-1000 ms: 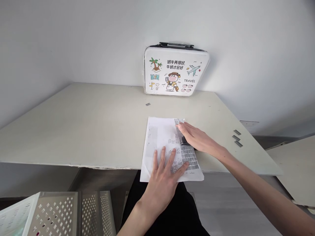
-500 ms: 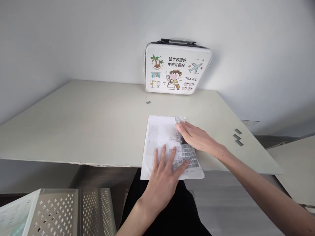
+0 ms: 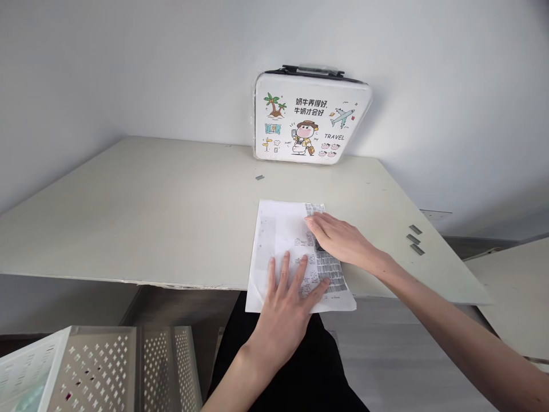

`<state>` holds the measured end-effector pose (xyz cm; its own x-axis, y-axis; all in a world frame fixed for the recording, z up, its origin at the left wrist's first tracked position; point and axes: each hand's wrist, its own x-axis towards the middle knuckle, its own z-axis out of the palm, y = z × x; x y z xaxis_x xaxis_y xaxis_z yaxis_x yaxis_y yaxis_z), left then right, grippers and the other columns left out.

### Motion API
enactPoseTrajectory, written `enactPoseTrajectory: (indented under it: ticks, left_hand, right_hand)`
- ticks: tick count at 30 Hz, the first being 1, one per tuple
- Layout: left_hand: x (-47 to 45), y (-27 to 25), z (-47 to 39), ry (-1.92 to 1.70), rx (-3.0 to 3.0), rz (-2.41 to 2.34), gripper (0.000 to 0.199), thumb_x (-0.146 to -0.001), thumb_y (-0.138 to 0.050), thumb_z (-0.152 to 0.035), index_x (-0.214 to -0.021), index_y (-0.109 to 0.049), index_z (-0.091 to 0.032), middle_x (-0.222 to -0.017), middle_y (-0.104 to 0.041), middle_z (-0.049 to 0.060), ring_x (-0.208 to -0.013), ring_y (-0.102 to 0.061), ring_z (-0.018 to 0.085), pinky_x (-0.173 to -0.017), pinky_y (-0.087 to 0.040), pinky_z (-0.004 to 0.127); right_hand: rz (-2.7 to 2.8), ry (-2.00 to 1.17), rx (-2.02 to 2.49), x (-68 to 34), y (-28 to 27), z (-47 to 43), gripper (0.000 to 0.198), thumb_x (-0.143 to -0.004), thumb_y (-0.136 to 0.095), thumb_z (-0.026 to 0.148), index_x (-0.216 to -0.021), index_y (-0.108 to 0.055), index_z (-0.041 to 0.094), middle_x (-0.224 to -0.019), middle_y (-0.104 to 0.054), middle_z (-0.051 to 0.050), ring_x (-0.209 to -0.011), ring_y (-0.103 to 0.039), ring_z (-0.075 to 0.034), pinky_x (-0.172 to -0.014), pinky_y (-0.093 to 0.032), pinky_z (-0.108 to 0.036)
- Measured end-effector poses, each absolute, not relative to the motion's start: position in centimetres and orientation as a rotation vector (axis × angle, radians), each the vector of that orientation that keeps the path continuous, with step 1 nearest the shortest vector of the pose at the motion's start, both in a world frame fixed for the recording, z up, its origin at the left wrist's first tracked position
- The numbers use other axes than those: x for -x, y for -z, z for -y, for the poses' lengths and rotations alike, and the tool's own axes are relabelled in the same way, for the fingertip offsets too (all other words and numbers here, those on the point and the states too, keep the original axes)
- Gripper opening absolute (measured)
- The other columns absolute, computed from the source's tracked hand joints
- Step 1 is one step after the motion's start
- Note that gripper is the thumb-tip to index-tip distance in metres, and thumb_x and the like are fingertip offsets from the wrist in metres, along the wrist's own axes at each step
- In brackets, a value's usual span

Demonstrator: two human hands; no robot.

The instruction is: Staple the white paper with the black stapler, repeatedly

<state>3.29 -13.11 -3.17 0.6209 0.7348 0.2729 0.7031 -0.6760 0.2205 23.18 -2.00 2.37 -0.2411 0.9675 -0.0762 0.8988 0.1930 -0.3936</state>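
Note:
A sheaf of printed paper (image 3: 274, 220) lies at the table's front edge, its near end jutting over. Rows of grey, staple-like marks (image 3: 331, 273) cover its right side. My left hand (image 3: 285, 312) rests flat on the lower part of the paper with fingers spread. Over the right edge of the sheet, my right hand (image 3: 341, 237) is closed on a small black stapler (image 3: 319, 246), most of which the palm and fingers hide. Several grey staple strips (image 3: 414, 238) lie on the table to the right, and another staple strip (image 3: 259, 177) sits beyond the paper.
A white cartoon-printed case (image 3: 311, 120) with a black handle stands at the back of the pale table (image 3: 150, 212), against the wall (image 3: 128, 63). Perforated plastic baskets (image 3: 94, 366) are at the lower left. Another pale surface (image 3: 514, 286) is at the right.
The view has shifted very slightly. Both hands keep almost the same position on the paper and the stapler, and the staple strips have not moved.

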Motion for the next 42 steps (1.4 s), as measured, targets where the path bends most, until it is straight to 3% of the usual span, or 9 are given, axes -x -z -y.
enactPoseTrajectory:
  ticks: [5, 11, 18, 24, 30, 33, 39, 42]
  left_hand:
    - [-3.4, 3.4, 13.1, -0.521, -2.761, -1.224, 0.074, -0.094, -0.061, -0.003, -0.159, -0.041, -0.034, -0.174, -0.019, 0.012, -0.158, -0.001, 0.046, -0.122, -0.02, 0.076]
    - [-3.4, 3.8, 13.1, -0.536, -2.772, -1.228, 0.07, -0.097, -0.061, -0.009, -0.159, -0.041, -0.035, -0.174, -0.02, 0.011, -0.158, -0.002, 0.045, -0.122, -0.021, 0.075]
    - [-3.2, 3.6, 13.1, -0.496, -2.778, -1.218, 0.074, -0.094, -0.063, -0.007, -0.159, -0.041, -0.036, -0.174, -0.021, 0.012, -0.158, -0.003, 0.045, -0.123, -0.02, 0.075]
    - [-2.8, 3.3, 13.0, -0.49, -2.796, -1.225, 0.075, -0.094, -0.064, -0.008, -0.159, -0.04, -0.035, -0.174, -0.02, 0.012, -0.157, -0.004, 0.046, -0.122, -0.022, 0.076]
    - [-1.3, 2.9, 13.0, -0.459, -2.796, -1.243, 0.08, -0.092, -0.058, -0.001, -0.16, -0.037, -0.036, -0.174, -0.02, 0.009, -0.158, -0.002, 0.044, -0.121, -0.023, 0.077]
    - [-0.3, 2.7, 13.0, -0.414, -2.804, -1.243, 0.081, -0.091, -0.054, 0.003, -0.161, -0.035, -0.035, -0.175, -0.017, 0.01, -0.158, 0.001, 0.044, -0.121, -0.023, 0.077]
    - [0.6, 2.4, 12.9, -0.358, -2.784, -1.265, 0.088, -0.09, -0.053, 0.006, -0.163, -0.031, -0.039, -0.176, -0.012, 0.005, -0.158, 0.002, 0.041, -0.123, -0.021, 0.076]
    - [1.0, 2.0, 12.8, -0.343, -2.77, -1.235, 0.077, -0.1, -0.062, -0.015, -0.165, -0.027, -0.038, -0.176, -0.012, 0.005, -0.159, 0.0, 0.039, -0.124, -0.021, 0.073]
  right_hand:
    - [2.417, -0.342, 1.83, -23.2, -1.5, 1.7, 0.048, -0.109, -0.016, 0.039, -0.121, -0.062, 0.029, -0.119, -0.069, -0.007, -0.118, -0.06, -0.028, -0.096, -0.048, -0.047]
    - [2.435, -0.184, 1.994, -22.4, -0.8, 1.7, 0.053, -0.108, -0.019, 0.035, -0.153, -0.047, 0.029, -0.154, -0.053, -0.01, -0.142, -0.047, -0.031, -0.111, -0.041, -0.052]
    - [2.452, 0.015, 2.032, -21.2, 0.0, 1.8, 0.055, -0.108, -0.022, 0.035, -0.156, -0.047, 0.024, -0.165, -0.042, -0.015, -0.149, -0.04, -0.041, -0.11, -0.039, -0.063]
    - [2.254, -0.151, 1.798, -22.2, -0.7, 2.3, 0.053, -0.111, -0.019, 0.038, -0.151, -0.051, 0.026, -0.156, -0.055, -0.009, -0.144, -0.051, -0.031, -0.113, -0.044, -0.053]
    - [2.168, -0.204, 1.411, -25.4, -0.7, 4.7, 0.041, -0.112, -0.027, 0.039, -0.122, -0.065, 0.027, -0.133, -0.07, -0.006, -0.126, -0.063, -0.026, -0.107, -0.048, -0.046]
    - [2.237, -0.221, 1.405, -27.3, 0.3, 5.9, 0.032, -0.109, -0.04, 0.045, -0.123, -0.062, 0.027, -0.126, -0.073, -0.008, -0.116, -0.067, -0.028, -0.098, -0.053, -0.046]
    - [2.077, -0.211, 1.648, -30.8, 2.5, 7.6, 0.038, -0.101, -0.055, 0.059, -0.121, -0.06, 0.027, -0.113, -0.075, -0.007, -0.098, -0.072, -0.028, -0.081, -0.058, -0.041]
    - [1.977, -0.251, 1.75, -31.9, 2.8, 8.4, 0.039, -0.098, -0.057, 0.06, -0.119, -0.061, 0.027, -0.111, -0.075, -0.006, -0.088, -0.071, -0.025, -0.068, -0.058, -0.035]
